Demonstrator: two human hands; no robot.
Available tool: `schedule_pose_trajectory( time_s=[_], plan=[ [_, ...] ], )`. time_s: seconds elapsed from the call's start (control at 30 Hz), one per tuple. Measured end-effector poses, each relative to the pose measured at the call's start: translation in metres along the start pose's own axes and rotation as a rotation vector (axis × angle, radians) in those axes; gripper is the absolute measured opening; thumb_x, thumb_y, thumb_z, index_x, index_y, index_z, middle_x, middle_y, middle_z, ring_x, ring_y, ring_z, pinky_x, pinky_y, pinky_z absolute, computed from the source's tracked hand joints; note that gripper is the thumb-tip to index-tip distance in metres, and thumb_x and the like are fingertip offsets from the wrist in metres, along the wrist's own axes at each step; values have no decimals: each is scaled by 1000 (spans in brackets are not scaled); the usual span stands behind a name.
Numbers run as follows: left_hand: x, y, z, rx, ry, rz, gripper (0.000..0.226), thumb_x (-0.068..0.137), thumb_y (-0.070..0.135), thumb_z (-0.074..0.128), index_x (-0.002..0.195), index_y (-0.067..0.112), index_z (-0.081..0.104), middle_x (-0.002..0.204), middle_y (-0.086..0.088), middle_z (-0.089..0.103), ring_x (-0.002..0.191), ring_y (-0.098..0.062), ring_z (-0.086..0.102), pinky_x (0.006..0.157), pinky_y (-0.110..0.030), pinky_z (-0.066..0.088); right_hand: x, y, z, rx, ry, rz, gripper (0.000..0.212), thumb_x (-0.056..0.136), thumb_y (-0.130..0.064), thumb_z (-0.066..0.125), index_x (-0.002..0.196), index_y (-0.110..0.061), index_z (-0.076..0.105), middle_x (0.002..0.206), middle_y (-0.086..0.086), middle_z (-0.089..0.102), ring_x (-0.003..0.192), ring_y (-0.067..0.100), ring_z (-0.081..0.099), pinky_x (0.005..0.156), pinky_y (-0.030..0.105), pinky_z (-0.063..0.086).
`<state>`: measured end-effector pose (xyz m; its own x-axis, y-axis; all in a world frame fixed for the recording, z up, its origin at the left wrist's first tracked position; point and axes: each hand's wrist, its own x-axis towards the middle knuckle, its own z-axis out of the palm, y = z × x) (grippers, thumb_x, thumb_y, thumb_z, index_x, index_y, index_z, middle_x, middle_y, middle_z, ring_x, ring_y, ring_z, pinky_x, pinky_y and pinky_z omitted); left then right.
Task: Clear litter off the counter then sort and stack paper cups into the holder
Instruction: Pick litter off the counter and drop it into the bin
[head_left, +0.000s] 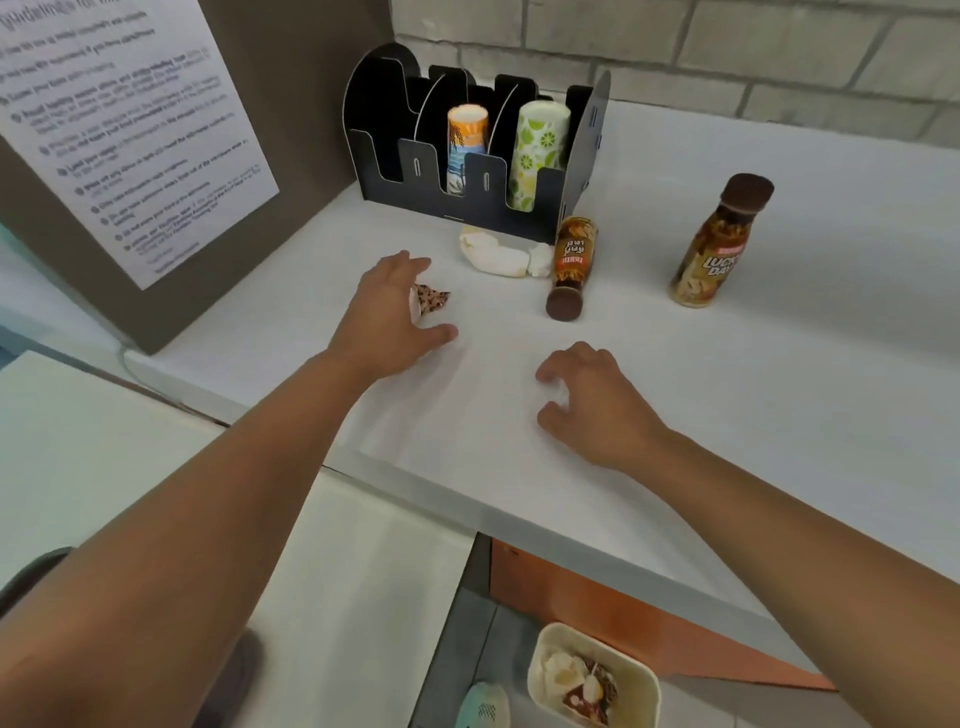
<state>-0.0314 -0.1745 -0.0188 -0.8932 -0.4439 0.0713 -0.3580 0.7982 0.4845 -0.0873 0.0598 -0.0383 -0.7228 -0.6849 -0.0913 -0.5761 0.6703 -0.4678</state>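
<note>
two bottles, two cup stacks, one holder

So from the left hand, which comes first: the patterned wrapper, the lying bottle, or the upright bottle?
1. Patterned wrapper, under the left hand fingertips.
2. Lying bottle, to its right, near the holder.
3. Upright bottle, far right.

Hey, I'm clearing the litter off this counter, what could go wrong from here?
The tipped bottle lies on its side beside the crumpled white wrappers; sweeping those may set it rolling. The bin sits on the floor below the counter edge, so a dropped scrap could miss it. The left hand only touches the patterned wrapper, so it might slip.
</note>
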Motion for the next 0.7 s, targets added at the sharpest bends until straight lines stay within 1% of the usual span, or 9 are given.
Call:
schedule_pose_trajectory(
  time_s=[0.07,0.13,0.23,0.33,0.4,0.5,0.57,0.63,0.7],
  plan=[
    [12,-7,4,47,-22,-22,92,77,48,77,152,23,30,162,-6,18,149,-27,15,120,-43,20,8,-3,-1,-4,-1,16,30,90,-22,59,119,-16,56,114,1,49,108,17,41,82,26,39],
    [20,-16,10,91,-55,-47,93,77,55,74,152,25,29,162,-8,19,148,-30,16,119,-46,21,15,-9,-2,5,3,17,25,89,-24,60,112,-16,58,107,0,50,104,17,43,79,27,40],
    [23,-27,20,94,-61,-41,75,84,53,68,148,28,38,153,-8,33,140,-32,26,112,-44,30,23,-18,-6,23,41,-4,22,88,-24,61,108,-16,59,104,-1,52,99,15,44,75,26,37],
    [18,-27,23,32,-23,35,56,88,37,67,140,27,49,137,-6,47,127,-29,33,102,-34,36,26,-27,-8,93,102,-5,20,87,-22,62,107,-16,61,102,-2,51,95,12,44,73,25,36],
    [10,-18,22,-12,-14,69,52,84,32,70,134,27,54,127,-5,52,119,-28,40,94,-31,38,23,-30,-7,123,129,-7,19,86,-21,62,105,-17,61,102,-2,51,96,12,44,73,24,35],
    [-13,3,21,-93,30,139,49,79,35,72,127,27,60,112,-3,60,106,-24,54,84,-28,43,11,-27,-8,148,185,-28,13,84,-20,64,97,-19,62,98,-2,54,95,12,46,70,22,35],
    [-33,20,22,-151,57,180,49,78,38,72,124,27,62,108,1,61,101,-19,57,83,-29,46,-3,-23,-14,175,254,-34,10,81,-19,65,90,-21,61,92,-3,55,92,14,49,69,18,36],
    [-55,38,25,-181,63,226,49,77,43,71,123,27,63,106,3,62,98,-16,58,83,-30,48,-21,-19,-22,201,314,-30,10,79,-17,66,86,-21,62,87,-5,54,90,15,51,71,21,37],
    [-79,55,30,-196,53,269,49,76,48,68,121,28,64,104,5,64,94,-14,59,81,-29,49,-45,-13,-26,230,341,-16,9,78,-16,66,85,-21,62,84,-8,54,88,15,53,72,21,39]
  ],
)
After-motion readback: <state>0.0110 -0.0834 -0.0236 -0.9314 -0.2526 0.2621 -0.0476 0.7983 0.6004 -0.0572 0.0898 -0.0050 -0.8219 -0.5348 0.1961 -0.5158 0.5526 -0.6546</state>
